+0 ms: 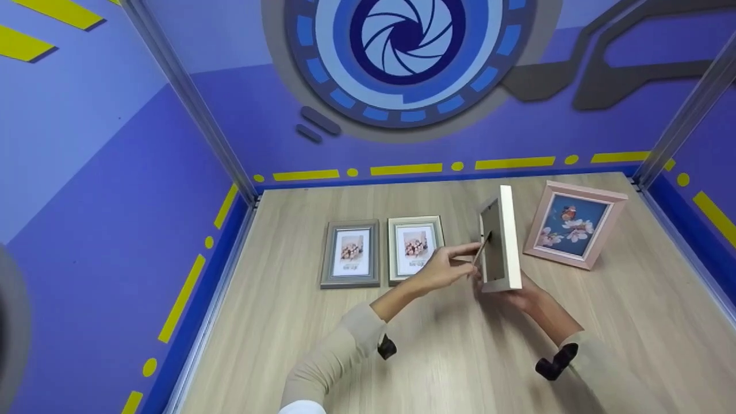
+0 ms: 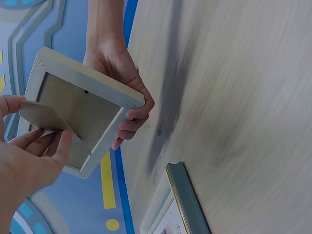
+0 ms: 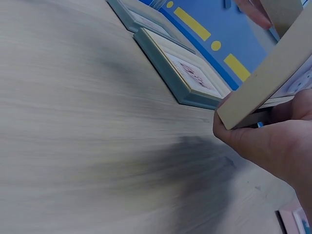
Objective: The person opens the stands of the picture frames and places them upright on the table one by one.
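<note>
A cream picture frame point(image 1: 508, 241) is held up off the table, its brown back turned toward the left hand. My right hand point(image 1: 524, 293) grips its lower edge, with fingers wrapped round a corner in the left wrist view. My left hand point(image 1: 445, 269) pinches the swung-out easel stand point(image 2: 46, 116) between thumb and fingers. The stand juts away from the backing point(image 2: 83, 105). In the right wrist view, the frame's side point(image 3: 268, 73) rests in the right palm, and a sliver of its picture shows.
Left of the hands lie a grey picture frame point(image 1: 350, 282) and a cream-silver picture frame point(image 1: 415, 221), both face up. A pink picture frame point(image 1: 598, 241) with a bird picture stands tilted at the right. Blue-purple walls point(image 1: 241, 115) enclose the wooden table point(image 1: 276, 241).
</note>
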`<control>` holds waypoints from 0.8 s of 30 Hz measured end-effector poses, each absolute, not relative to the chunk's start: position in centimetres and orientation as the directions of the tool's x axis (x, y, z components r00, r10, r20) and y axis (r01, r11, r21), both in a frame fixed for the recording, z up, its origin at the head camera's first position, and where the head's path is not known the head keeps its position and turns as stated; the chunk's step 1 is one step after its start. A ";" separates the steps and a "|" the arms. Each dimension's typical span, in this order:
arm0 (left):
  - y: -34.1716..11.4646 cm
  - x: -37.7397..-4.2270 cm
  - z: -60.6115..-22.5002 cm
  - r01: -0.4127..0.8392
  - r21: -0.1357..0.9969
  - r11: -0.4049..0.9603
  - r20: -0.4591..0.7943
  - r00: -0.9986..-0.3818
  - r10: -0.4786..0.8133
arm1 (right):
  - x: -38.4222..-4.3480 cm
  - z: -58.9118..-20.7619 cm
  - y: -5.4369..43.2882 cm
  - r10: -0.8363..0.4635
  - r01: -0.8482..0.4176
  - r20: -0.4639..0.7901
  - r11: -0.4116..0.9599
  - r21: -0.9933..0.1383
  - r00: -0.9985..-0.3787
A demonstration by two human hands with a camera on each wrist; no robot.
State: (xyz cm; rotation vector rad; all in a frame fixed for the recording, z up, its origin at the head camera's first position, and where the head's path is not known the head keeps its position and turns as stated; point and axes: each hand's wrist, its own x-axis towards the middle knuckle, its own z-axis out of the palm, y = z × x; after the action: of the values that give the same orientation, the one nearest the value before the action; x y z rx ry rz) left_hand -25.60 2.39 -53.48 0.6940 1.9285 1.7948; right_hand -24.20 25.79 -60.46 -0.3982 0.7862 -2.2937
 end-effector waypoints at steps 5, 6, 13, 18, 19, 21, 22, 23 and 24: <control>2.0 -25.5 -53.4 0.082 0.992 0.094 0.010 -0.807 0.591 | -24.2 -60.7 26.3 -0.741 0.537 0.123 -0.580 -0.613 -0.660; 1.9 -25.5 -53.3 0.082 0.991 0.107 0.004 -0.812 0.584 | -24.3 -60.8 26.3 -0.750 0.543 0.129 -0.575 -0.612 -0.649; 1.5 -25.8 -53.2 0.099 0.986 0.135 0.002 -0.814 0.581 | -24.5 -60.6 26.8 -0.795 0.645 0.069 -0.536 -0.544 -0.603; 1.6 -26.0 -53.4 0.118 0.984 0.132 0.018 -0.809 0.588 | -24.3 -60.6 27.5 -0.812 0.653 0.065 -0.511 -0.559 -0.580; 1.6 -26.0 -53.4 0.118 0.984 0.130 0.019 -0.808 0.589 | -24.3 -60.6 27.6 -0.814 0.647 0.067 -0.506 -0.571 -0.577; 1.6 -26.0 -53.5 0.120 0.984 0.130 0.018 -0.802 0.598 | -24.4 -60.8 27.7 -0.819 0.640 0.077 -0.499 -0.585 -0.569; 1.5 -26.0 -53.5 0.120 0.984 0.131 0.018 -0.800 0.600 | -24.4 -60.8 27.7 -0.821 0.637 0.085 -0.498 -0.588 -0.564; 1.5 -26.0 -53.5 0.120 0.984 0.131 0.017 -0.799 0.601 | -24.5 -60.9 27.7 -0.820 0.639 0.094 -0.505 -0.580 -0.564; 1.4 -26.0 -53.5 0.123 0.984 0.132 0.019 -0.799 0.602 | -24.5 -61.1 27.7 -0.820 0.644 0.106 -0.515 -0.567 -0.562</control>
State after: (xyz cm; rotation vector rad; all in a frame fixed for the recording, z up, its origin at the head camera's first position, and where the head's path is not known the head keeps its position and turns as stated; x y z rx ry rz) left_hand -26.02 1.43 -53.54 0.6989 2.0341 1.7084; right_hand -24.50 27.67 -61.10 -0.4590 0.5986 -2.1218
